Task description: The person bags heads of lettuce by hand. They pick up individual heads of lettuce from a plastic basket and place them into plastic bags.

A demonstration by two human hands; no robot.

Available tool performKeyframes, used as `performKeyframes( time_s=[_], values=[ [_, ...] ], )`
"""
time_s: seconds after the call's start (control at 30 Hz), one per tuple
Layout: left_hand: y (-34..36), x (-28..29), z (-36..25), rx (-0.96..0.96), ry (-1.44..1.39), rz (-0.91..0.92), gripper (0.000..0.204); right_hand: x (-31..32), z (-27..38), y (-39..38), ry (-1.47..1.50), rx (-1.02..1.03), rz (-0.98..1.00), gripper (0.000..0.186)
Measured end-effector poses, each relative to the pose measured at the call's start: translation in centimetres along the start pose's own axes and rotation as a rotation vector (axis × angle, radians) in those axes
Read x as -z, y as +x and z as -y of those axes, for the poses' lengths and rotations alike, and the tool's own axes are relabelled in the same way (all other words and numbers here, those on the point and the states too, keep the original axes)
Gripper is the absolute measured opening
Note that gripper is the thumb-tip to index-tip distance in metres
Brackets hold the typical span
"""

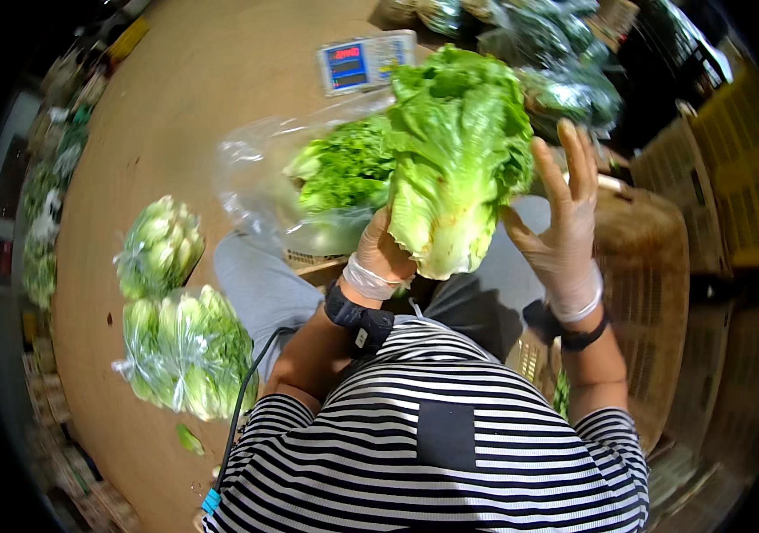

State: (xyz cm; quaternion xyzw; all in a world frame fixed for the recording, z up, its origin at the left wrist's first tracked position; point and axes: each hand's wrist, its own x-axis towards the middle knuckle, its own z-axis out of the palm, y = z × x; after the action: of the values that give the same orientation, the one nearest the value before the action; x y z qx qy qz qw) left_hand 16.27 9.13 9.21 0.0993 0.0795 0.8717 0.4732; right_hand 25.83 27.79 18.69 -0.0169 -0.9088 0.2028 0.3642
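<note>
A large green head of lettuce (pixel 461 164) is held up in front of me, its pale cut base toward my body. My left hand (pixel 381 253), in a thin clear glove, grips it low on the left side; the lettuce hides some of the fingers. To the right of the leaves, my gloved right hand (pixel 566 222) has its fingers spread and holds nothing. Behind the lettuce lies a clear plastic bag (pixel 250 169) with leafy greens (pixel 344 173) in it, partly covered by the lettuce.
A digital scale (pixel 366 62) with a lit display stands beyond the bag. Two bagged bundles of greens (pixel 162 249) (pixel 188 355) lie on the floor at left. More bagged vegetables (pixel 566 80) are piled at far right. A large basket (pixel 641 284) and yellow crates (pixel 743 169) stand on the right.
</note>
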Motion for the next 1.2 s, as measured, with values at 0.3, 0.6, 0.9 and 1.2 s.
performKeyframes(
  time_s=[0.3, 0.6, 0.9, 1.2],
  values=[
    [-3.5, -0.3, -4.3, -0.604, 0.334, -0.215, 0.074, -11.5, 6.3, -0.9, 0.713, -0.328, 0.111, 0.023],
    [-8.1, 0.0, -7.8, -0.828, 0.146, -0.207, 0.065, -12.9, 5.9, 0.3, 1.486, -0.761, -0.252, 0.019],
    [-11.5, -1.2, -8.3, -0.904, 0.087, 0.086, 0.055, -7.9, 25.6, 0.5, 1.313, 0.818, 0.693, 0.047],
    [-14.5, -7.1, -8.4, -0.451, 0.319, -0.276, 0.064, -7.9, 13.2, 8.2, 0.11, 0.874, 0.343, 0.096]
  ],
)
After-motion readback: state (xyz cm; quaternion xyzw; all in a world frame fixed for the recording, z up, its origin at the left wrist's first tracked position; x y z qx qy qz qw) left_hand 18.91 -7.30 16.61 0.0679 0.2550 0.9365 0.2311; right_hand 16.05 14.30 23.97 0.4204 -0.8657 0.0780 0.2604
